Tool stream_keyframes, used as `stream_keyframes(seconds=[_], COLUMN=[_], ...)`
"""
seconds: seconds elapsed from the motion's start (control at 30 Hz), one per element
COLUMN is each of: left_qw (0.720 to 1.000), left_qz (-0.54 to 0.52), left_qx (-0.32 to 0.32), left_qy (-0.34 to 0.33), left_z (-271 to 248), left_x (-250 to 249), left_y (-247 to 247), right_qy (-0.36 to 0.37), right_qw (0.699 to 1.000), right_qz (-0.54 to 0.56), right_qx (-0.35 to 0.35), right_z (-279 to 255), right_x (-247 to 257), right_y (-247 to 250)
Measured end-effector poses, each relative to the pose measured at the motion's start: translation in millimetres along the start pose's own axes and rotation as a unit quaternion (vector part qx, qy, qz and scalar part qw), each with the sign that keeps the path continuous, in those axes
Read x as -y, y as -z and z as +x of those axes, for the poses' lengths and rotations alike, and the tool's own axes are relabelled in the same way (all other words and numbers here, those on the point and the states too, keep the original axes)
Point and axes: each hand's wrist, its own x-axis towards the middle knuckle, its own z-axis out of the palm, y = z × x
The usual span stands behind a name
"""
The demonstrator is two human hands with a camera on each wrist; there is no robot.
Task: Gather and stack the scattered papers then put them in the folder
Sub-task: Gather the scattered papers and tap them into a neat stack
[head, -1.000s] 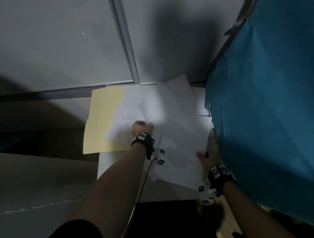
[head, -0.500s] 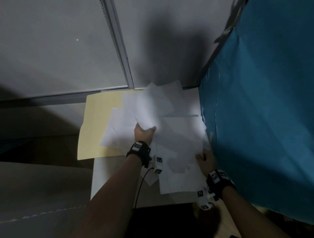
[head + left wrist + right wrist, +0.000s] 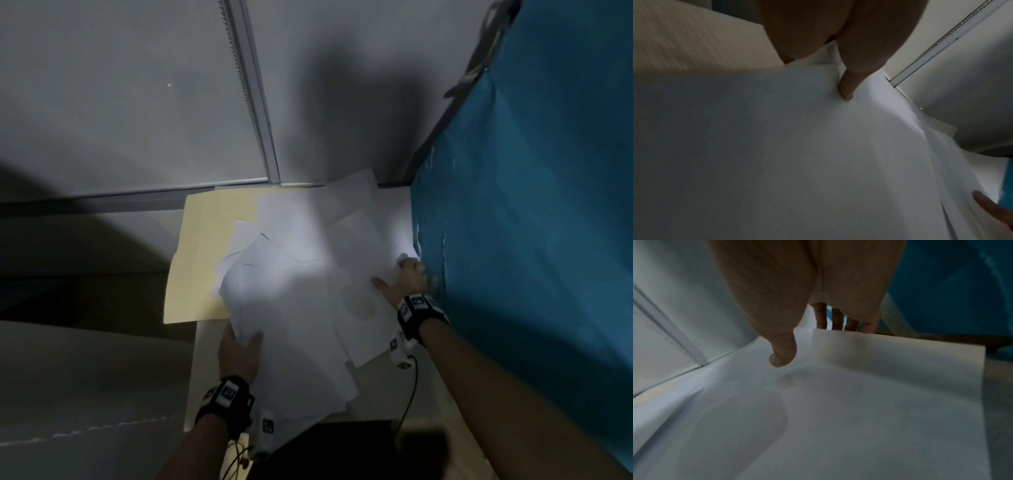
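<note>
Loosely overlapped, the white papers (image 3: 301, 294) are spread in an uneven heap over the small white counter (image 3: 376, 387), with corners fanned out in several directions. The far left part of the heap is laid across a cream manila folder (image 3: 202, 260), which lies flat at the counter's left rear and overhangs its left edge.

The near left corner of the heap is pinched by the left hand (image 3: 239, 353): the thumb is pressed on the top sheet, as is plainly seen in the left wrist view (image 3: 846, 91), while the remaining fingers are hidden beneath the sheets. The sheets there are lifted slightly off the counter.

The right edge of the heap is held by the right hand (image 3: 404, 281), just beside the blue fabric panel (image 3: 534, 222). In the right wrist view the thumb (image 3: 783, 353) is seen over the top sheet (image 3: 859, 402) and the fingers (image 3: 836, 319) are curled behind the far edge of the paper; whether the thumb touches the sheet cannot be told.

A black band with printed markers is worn on each wrist (image 3: 227, 394), and a thin black cable (image 3: 412, 390) is trailed from the right one. Behind the counter a grey wall with a pale metal strip (image 3: 253, 102) is seen.
</note>
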Motion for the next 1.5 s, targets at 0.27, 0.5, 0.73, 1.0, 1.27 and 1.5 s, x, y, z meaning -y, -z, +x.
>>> stream_keyframes(seconds=[0.27,0.5,0.73,1.0,1.27,1.5], left_qw=[0.999,0.993,0.988,0.990,0.991,0.991], left_qz=[-0.021,0.102,0.130,0.103,0.093,0.101], left_qx=[0.025,0.063,0.084,0.089,0.091,0.092], left_qy=[-0.020,-0.009,-0.024,-0.020,-0.007,-0.006], left_z=[0.3,6.9,14.1,12.5,13.2,13.8], left_x=[-19.4,-23.9,-24.2,-25.5,-24.1,-22.9], left_y=[-10.5,-23.8,-26.4,-22.5,-21.5,-20.5], right_qy=[-0.003,-0.009,0.022,-0.059,-0.043,-0.036], right_qw=[0.980,1.000,0.993,0.994,0.981,0.960], right_qz=[0.184,0.019,0.108,0.076,0.175,0.275], right_qx=[0.078,0.020,0.044,-0.059,-0.077,-0.036], right_z=[-4.9,23.4,23.8,-13.6,13.6,29.5], right_x=[14.7,37.7,49.8,18.6,35.9,45.0], right_y=[-12.5,6.8,4.4,-5.7,12.1,34.0])
